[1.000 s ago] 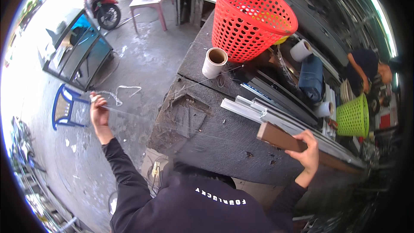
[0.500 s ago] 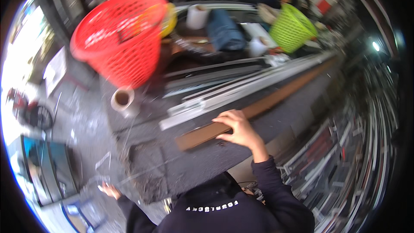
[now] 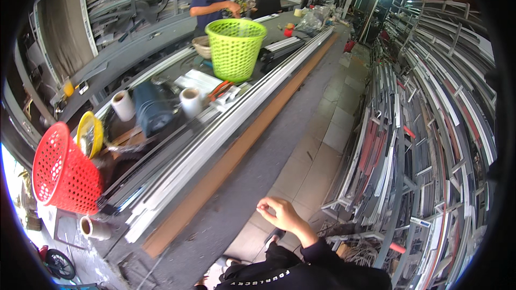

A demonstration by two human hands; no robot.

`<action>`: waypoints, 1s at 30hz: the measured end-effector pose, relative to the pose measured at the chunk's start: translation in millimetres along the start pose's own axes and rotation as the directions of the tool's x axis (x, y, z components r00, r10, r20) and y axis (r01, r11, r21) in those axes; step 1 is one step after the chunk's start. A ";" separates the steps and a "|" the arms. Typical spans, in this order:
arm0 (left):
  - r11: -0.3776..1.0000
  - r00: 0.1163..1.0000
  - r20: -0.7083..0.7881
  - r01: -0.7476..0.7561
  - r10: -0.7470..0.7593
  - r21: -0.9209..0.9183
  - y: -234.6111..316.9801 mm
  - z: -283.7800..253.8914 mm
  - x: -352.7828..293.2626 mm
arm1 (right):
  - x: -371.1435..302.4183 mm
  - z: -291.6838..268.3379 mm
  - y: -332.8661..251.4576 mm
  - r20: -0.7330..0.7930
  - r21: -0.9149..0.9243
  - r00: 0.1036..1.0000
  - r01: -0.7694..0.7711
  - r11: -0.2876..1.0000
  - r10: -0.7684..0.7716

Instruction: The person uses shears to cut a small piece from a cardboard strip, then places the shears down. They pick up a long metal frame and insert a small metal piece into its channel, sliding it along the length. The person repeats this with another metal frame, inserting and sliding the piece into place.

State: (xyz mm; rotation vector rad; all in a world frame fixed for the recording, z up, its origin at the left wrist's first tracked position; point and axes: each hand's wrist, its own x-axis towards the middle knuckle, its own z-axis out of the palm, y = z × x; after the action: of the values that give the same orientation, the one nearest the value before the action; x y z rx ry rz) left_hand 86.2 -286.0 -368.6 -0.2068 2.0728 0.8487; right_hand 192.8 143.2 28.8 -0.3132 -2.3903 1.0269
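My right hand [image 3: 282,216] is above the floor just off the table's near edge. Its fingers are loosely bent with a small gap to the thumb, and nothing shows in them. A long flat brown strip [image 3: 215,177] lies along the table [image 3: 244,196], apart from that hand. Beside it runs a bundle of long white and silver profiles [image 3: 207,142]. Of my left hand [image 3: 202,281], only a sliver shows at the lower edge, by my dark clothing; its fingers are mostly hidden.
Red [image 3: 64,169], yellow [image 3: 90,133] and green [image 3: 235,51] baskets stand on the table among film rolls [image 3: 122,106] and a dark blue roll [image 3: 150,108]. Racks of long profiles [image 3: 398,145] line the right, past a tiled floor strip [image 3: 306,156]. Two people [image 3: 215,0] are across the table.
My right hand has let go of the brown strip and moved off the table's edge. My view has swung right along the table; my left hand has nearly left the picture.
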 end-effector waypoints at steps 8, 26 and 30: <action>0.867 0.970 0.151 -0.237 0.189 0.438 116.7 95.3 56.1 | -119.1 -150.0 158.6 0.330 -0.379 0.828 -0.323 0.867 0.453; 0.140 0.423 0.906 -0.899 0.023 0.416 506.8 540.1 15.0 | -227.3 -236.9 411.6 0.203 -0.491 0.406 -0.745 0.451 0.891; 0.368 0.218 0.975 -0.910 0.033 0.191 578.9 556.1 82.6 | -138.8 -287.9 472.2 0.410 -0.357 0.361 -0.781 0.512 0.837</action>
State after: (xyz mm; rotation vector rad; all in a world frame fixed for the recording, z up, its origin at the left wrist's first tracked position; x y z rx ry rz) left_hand 153.2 518.2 -366.6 1.3954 1.1464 0.1441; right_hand 469.4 587.0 -198.3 -1.6082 -2.8061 1.5735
